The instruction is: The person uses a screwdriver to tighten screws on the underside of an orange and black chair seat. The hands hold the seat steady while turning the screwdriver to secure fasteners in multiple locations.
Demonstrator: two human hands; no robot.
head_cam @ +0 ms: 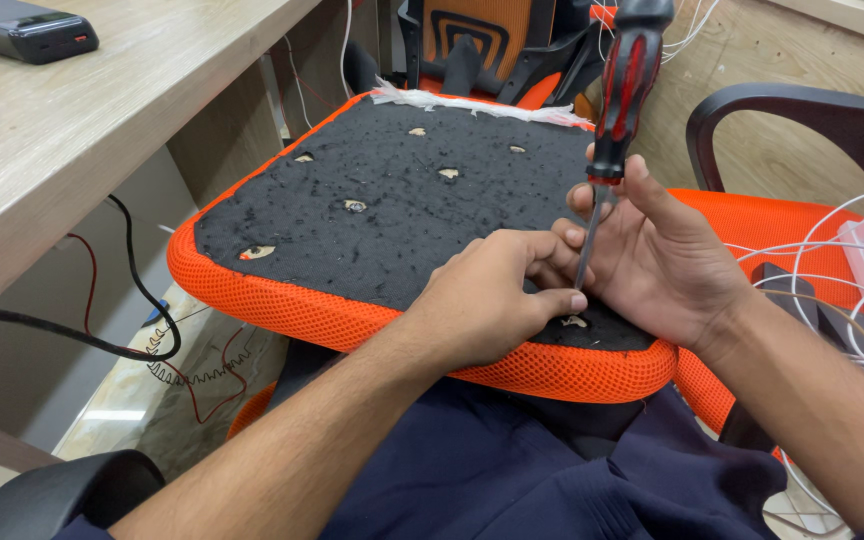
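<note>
An upturned chair seat [392,200] is balanced across the lap, its underside covered in rough black felt pierced by small screw holes and edged in orange mesh. The left hand [487,300] is laid palm down on the felt near the front rim, fingers curled and pinched at the foot of a screwdriver [620,100]. The right hand [657,255] is cupped beside it, its fingers loosely closed round the thin steel shaft, so that the tool is kept upright over a hole. The handle, glossy red and black, is left free above. A pale wood-grain tabletop [82,130] is seen to the left.
</note>
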